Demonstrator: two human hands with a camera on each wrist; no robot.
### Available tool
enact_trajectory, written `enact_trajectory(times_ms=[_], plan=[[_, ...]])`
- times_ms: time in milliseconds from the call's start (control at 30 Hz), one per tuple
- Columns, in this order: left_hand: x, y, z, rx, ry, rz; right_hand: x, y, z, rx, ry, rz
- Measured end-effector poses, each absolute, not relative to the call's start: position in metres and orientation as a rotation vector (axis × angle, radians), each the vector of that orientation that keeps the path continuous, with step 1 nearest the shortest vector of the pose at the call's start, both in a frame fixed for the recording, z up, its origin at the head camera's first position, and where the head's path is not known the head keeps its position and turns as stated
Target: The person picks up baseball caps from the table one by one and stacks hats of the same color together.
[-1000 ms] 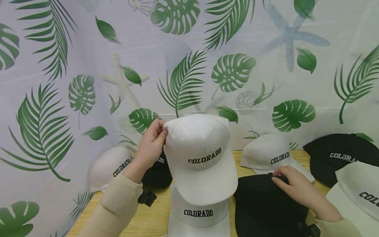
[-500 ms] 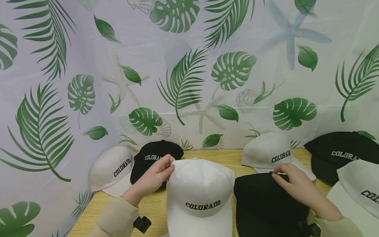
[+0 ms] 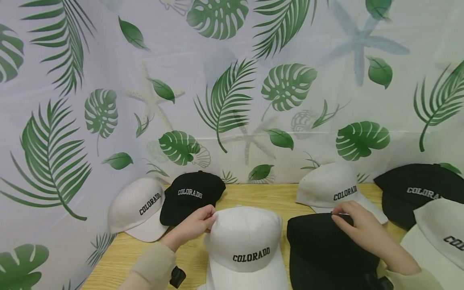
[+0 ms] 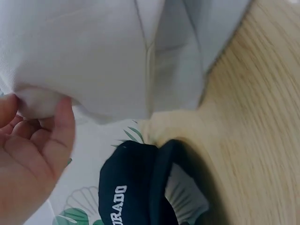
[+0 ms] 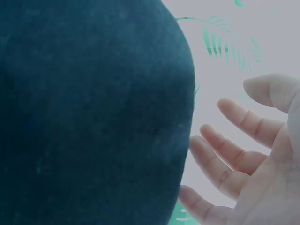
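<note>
Biggest thing in our view is the leafy backdrop (image 3: 174,52), with the wooden table (image 3: 259,194) below it. Next, the near black cap (image 3: 326,249), just right of the pair we care about.

Here's what changed: a second ago the upper white cap (image 3: 246,237) was held up high and the COLORADO lettering on the lower white cap (image 3: 208,280) was showing. Now it's down over that one, lettering covered, just a sliver of white poking out at the left. For the stacking in hand, we'd call them nested or close to it; can't tell if it's fully seated.

Hands: our left hand (image 3: 192,223) pinches the upper cap's edge between thumb and fingers. Our right hand (image 3: 359,223) isn't clenched: loose fingers (image 5: 213,161) at the black cap's edge, thumb well off it.
</note>
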State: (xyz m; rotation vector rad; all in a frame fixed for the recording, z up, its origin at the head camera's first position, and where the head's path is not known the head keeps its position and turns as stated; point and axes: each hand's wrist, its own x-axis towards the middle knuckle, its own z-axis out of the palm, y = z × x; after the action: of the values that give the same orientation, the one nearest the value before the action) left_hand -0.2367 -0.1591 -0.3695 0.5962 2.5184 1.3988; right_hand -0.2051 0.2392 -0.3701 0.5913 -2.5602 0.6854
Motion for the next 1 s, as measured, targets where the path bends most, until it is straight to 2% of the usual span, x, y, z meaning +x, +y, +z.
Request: enact_trajectory(times_ms=[233, 633, 767, 1000], plan=[[-0.248, -0.168, -0.389, 0.795, 2.661, 1.207, -0.196, 0.229, -0.364, 0.695, -2.521, 0.704], [-0.253, -0.167, -0.387, 0.676, 2.653, 1.187, -0.178, 0.198, -0.345, 0.885, -2.554, 0.878], [-0.256, -0.178, -0.388, 0.659, 2.595, 1.126, -0.186, 0.186, -0.339, 0.928, -2.670, 0.981], [-0.261, -0.194, -0.392, 0.736, 2.430, 1.082, -0.206, 0.150, -0.347, 0.794, -3.003, 1.186]])
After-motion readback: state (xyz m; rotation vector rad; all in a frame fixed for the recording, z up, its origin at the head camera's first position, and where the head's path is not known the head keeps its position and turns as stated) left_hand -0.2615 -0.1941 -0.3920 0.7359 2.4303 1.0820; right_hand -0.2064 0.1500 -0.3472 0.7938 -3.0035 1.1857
